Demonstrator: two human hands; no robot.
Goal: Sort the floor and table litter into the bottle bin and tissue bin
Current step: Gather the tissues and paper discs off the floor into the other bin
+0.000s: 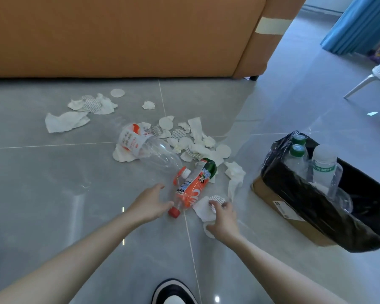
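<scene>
Grey floor tiles [75, 167] in front of an orange sofa [119, 36] are filling the head view, with litter lying all over them. You're crouching over the near end of the pile. The orange-label bottle [192, 189] is lying flat. Its long axis is running from the red cap [174, 212], which is pointing back at you, up and off to the right. Your left hand [150, 205] is the nearer one. It's sitting spread open right at the neck end, thumb just beside the cap and fingers above the shoulder. It isn't gripping anything that I can see. Your right hand [223, 218] is curling down on a crumpled tissue [203, 207] just right of the cap. It's gathering the tissue between fingertips and thumb, with a round printed pad [216, 199] under the fingertips. The bottle bin [294, 216] is standing off to your right, well past the right hand, with bottles in it already. So I'm guessing the left hand is going to wrap the neck and carry the bottle across your body. A clear crushed bottle [160, 154] is lying beyond it. No tissue bin is showing in this view.
</scene>
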